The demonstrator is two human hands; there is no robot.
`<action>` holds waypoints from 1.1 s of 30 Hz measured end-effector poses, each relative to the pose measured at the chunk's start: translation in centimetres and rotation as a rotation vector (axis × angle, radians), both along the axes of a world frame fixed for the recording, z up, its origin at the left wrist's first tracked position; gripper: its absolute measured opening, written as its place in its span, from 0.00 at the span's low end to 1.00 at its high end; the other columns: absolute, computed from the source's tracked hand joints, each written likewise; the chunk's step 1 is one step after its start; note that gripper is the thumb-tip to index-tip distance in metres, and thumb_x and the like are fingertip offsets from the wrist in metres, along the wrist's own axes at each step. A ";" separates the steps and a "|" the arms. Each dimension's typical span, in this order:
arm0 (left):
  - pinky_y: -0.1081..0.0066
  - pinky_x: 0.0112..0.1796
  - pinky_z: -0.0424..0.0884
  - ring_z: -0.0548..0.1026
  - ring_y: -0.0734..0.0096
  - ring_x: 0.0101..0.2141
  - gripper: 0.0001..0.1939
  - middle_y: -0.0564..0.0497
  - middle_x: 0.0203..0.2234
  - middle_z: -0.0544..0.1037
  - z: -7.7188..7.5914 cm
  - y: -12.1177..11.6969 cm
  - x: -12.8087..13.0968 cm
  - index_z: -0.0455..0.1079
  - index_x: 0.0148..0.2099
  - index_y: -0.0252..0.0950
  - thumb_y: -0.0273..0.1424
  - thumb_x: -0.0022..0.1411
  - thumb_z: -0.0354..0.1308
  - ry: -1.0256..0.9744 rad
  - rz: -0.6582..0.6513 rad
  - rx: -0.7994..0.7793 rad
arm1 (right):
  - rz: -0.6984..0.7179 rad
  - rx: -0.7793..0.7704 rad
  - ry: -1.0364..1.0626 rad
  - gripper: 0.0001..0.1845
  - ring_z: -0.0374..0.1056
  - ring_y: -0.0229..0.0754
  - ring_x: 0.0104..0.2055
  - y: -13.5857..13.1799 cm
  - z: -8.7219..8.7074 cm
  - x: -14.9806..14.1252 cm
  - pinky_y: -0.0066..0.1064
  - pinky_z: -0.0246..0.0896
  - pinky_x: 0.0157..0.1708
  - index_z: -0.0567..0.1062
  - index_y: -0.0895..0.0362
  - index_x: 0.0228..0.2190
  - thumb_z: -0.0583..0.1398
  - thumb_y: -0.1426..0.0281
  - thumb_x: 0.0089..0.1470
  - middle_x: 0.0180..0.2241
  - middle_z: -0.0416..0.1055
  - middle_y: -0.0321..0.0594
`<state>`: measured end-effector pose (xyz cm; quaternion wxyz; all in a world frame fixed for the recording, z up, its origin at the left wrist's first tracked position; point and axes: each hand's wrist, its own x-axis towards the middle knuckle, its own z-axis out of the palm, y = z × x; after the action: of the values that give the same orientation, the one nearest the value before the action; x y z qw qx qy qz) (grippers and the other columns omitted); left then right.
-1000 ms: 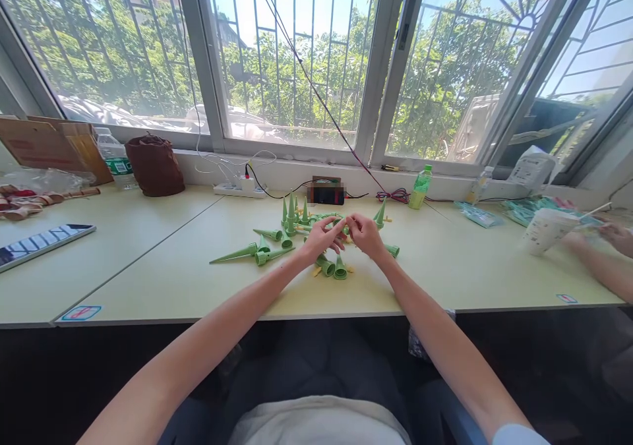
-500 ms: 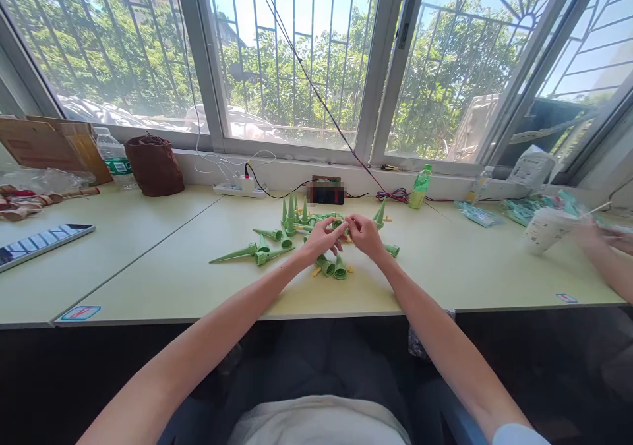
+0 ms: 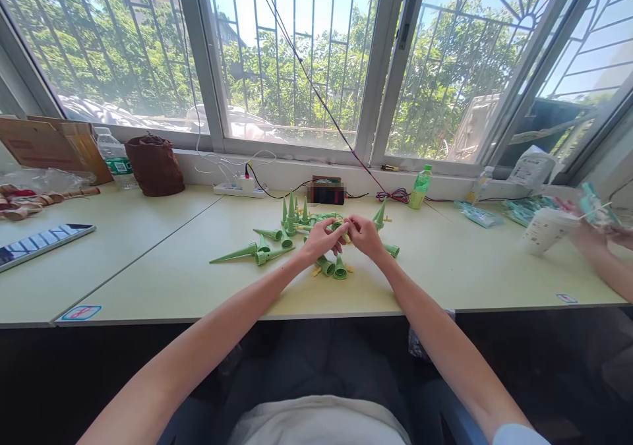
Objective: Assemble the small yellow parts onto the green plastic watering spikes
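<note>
My left hand [image 3: 322, 239] and my right hand [image 3: 364, 234] meet above the middle of the pale table [image 3: 148, 267], fingers pinched together on a small green cone piece [image 3: 341, 225] held between them. Around and under the hands lies a scatter of green plastic cones [image 3: 267, 250], some upright [image 3: 291, 215], some on their sides, with small yellow bits [image 3: 316, 271] among them. Two cone ends [image 3: 333, 268] lie just below my wrists.
A power strip [image 3: 241, 187], a dark box [image 3: 327, 191] and a green bottle [image 3: 420, 187] stand along the window sill. A brown pouch [image 3: 154, 165], water bottle [image 3: 115, 160] and tablet [image 3: 39, 242] lie left. Another person's hand [image 3: 596, 237] holds a packet beside a white cup [image 3: 544, 231] at right.
My hands stay almost still on the small piece. The other person's hand at right has lifted a green packet upward.
</note>
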<state>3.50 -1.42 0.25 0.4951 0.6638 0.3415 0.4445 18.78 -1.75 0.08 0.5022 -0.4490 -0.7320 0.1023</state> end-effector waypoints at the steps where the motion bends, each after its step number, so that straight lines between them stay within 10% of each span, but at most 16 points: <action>1: 0.74 0.16 0.70 0.73 0.72 0.16 0.27 0.50 0.20 0.77 0.0 0.0 0.0 0.67 0.44 0.33 0.51 0.55 0.61 0.004 -0.001 0.011 | 0.008 -0.004 0.005 0.16 0.52 0.36 0.21 0.0 0.0 0.0 0.28 0.47 0.25 0.63 0.55 0.22 0.51 0.61 0.59 0.17 0.58 0.31; 33: 0.76 0.13 0.64 0.72 0.74 0.14 0.21 0.52 0.19 0.76 -0.8 0.6 0.0 0.65 0.36 0.35 0.50 0.62 0.52 0.128 0.007 0.242 | 0.075 -0.088 0.084 0.25 0.53 0.35 0.17 -0.3 0.2 -0.1 0.29 0.49 0.22 0.60 0.54 0.20 0.50 0.52 0.61 0.13 0.57 0.31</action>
<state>3.46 -0.87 -0.58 0.3870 0.7446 0.3183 0.4410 18.73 -2.05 0.30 0.5080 -0.4383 -0.7213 0.1720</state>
